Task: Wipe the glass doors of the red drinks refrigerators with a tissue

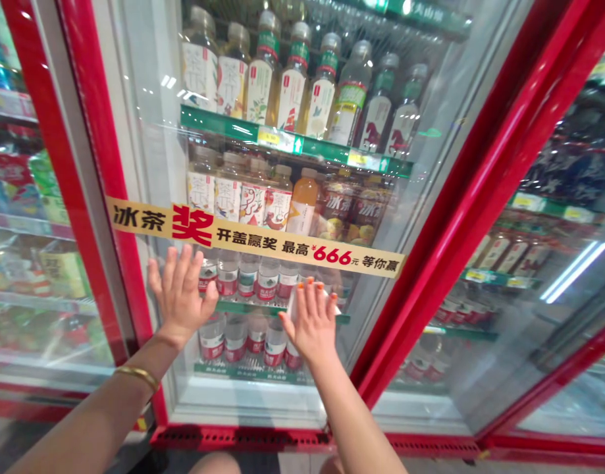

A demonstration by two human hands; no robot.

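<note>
In front of me is the glass door (154, 164) of a red-framed drinks cooler. My right hand (312, 326) lies flat over a small white wipe (293, 304), holding it against the glass below the yellow promotional strip (247, 241). Only the edges of the wipe show around the fingers, so whether it is paper or cloth is unclear. To the left, my left hand (180, 289) is empty with its fingers spread, just under the strip. It is at the glass or very close to it; contact cannot be made out. A gold bangle (137, 374) circles the left wrist.
Behind the glass, bottled teas (292, 85) and water bottles (267, 280) stand on green-edged shelves (326, 146). A thick red frame post (460, 197) rises at the right. Neighbouring coolers flank this one, and a red vented base (243, 438) runs along the floor.
</note>
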